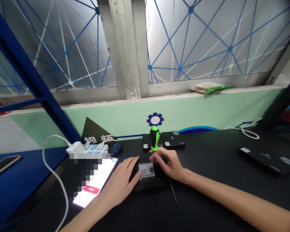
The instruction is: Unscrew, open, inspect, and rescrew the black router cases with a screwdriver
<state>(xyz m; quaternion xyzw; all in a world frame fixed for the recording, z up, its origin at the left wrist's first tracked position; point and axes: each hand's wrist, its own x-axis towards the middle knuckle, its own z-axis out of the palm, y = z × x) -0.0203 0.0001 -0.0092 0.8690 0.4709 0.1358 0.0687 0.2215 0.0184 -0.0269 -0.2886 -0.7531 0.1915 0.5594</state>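
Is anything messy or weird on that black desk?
Not much. A crumpled green wrapper lies on the window ledge, hanging a little over its edge. On the desk, a lit phone lies slanted beside the left hand. The right hand holds a green screwdriver upright on a small black box.

So the screwdriver (154, 138) only shows its green and black handle, the shaft and tip are lost behind the right hand (168, 165), can't tell where the tip lands. The left hand (122, 182) covers the near-left part of the small black box (148, 175), and the print on its label (147, 170) is way too tiny to read. Phone (96, 183) screen is half pixelated, same for the front of the power strip (88, 149). Both forearms run off the bottom edge. The second phone (3, 163) on the left is clipped by the frame.
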